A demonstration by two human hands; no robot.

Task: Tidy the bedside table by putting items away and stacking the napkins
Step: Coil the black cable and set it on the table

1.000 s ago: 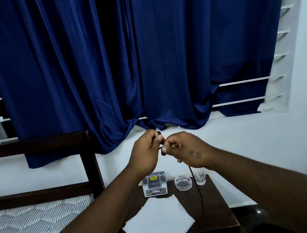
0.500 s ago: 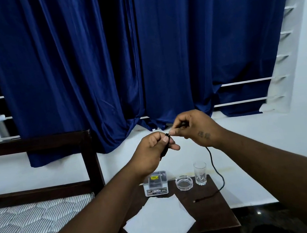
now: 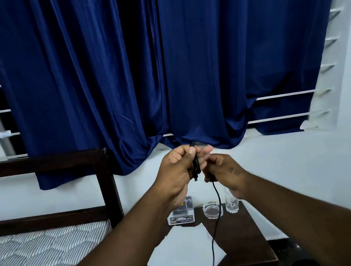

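Left grip [image 3: 178,167] pinches gathered loops of black cable [image 3: 217,211]. Right grip [image 3: 222,169], at its 3 o'clock, curls round the strand, which hangs toward 6 o'clock over white napkins [image 3: 184,256] on desk [image 3: 248,238]. Far edge, 9 to 3 o'clock: box [image 3: 181,218], ashtray [image 3: 210,210], glass [image 3: 232,205].

a home bedroom: a dark wooden bed frame [image 3: 106,184] with a striped quilted mattress [image 3: 41,248], a small dark wooden bedside table [image 3: 247,234], long blue satin curtains [image 3: 163,68].

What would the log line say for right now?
left hand grips folded black cable | right hand holds loose strand | tail hangs toward bedside table | napkins on table
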